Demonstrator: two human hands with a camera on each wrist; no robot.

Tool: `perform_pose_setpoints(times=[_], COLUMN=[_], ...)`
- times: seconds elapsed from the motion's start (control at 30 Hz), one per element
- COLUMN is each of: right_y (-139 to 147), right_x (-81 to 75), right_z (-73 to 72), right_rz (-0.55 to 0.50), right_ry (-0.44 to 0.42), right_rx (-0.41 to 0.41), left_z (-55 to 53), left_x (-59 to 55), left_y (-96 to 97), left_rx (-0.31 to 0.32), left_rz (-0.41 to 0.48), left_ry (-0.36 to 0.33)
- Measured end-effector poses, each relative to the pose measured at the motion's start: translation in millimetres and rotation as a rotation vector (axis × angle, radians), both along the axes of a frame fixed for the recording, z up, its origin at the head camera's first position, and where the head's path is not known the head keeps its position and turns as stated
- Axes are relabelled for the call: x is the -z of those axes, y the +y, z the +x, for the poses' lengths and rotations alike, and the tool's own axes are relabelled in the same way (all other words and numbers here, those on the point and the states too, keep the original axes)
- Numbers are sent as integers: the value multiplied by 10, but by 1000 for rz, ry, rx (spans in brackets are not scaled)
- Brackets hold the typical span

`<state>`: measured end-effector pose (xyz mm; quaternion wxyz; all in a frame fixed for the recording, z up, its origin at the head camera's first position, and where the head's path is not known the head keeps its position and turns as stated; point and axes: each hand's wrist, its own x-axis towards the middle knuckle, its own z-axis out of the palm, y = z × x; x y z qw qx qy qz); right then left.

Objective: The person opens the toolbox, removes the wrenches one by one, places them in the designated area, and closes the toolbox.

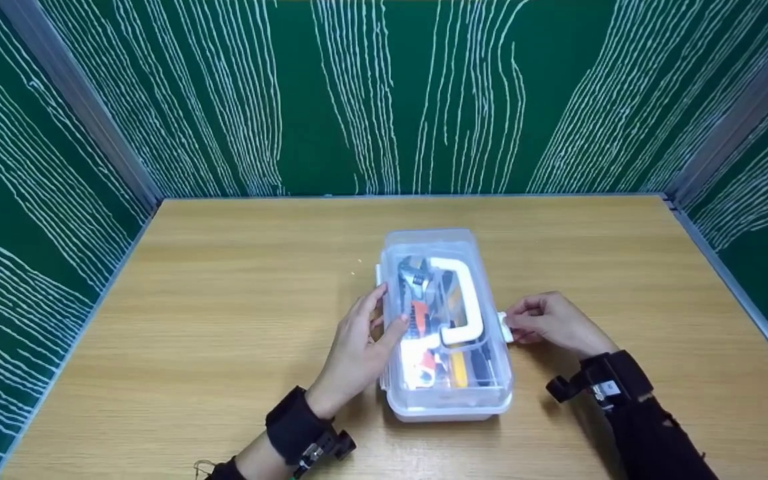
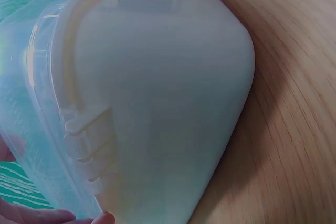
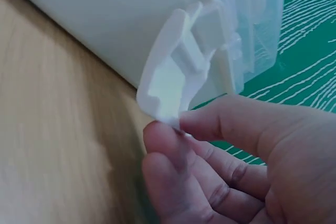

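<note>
A clear-lidded plastic toolbox stands on the table with its lid down and a white carry handle on top. Through the lid an adjustable wrench and orange and yellow tool handles show. My left hand holds the box's left side, thumb on the lid and fingers at the rim; in the left wrist view its fingertips touch the lid's edge. On the right side, my right hand pinches a white latch between thumb and fingers. That latch sticks out from the box wall.
The wooden table extends on both sides of the box. Green walls with white wavy lines surround it at the back and sides. A few tiny light specks lie left of the box.
</note>
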<state>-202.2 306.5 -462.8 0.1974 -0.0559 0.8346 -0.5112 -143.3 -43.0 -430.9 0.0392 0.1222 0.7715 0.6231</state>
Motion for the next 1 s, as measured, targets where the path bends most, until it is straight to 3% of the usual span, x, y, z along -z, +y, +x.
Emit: perform_pose_setpoints(times=[0.27,0.5,0.77,1.0], right_y=[-105,-192,-154,-134], right_x=[52,58,-205,-360], right_z=[39,66,112,165], right_rz=[-52,-18,-29,-42], right_ry=[-24,7,66,136], right_rx=[-3,-20,2,-83], left_z=[-11,-30,-19,-23], left_x=[22,35,35,43], left_y=[7,25,13,10], left_rx=[9,18,14,8], left_rz=[-3,5,9,5], left_ry=[13,29,26,24])
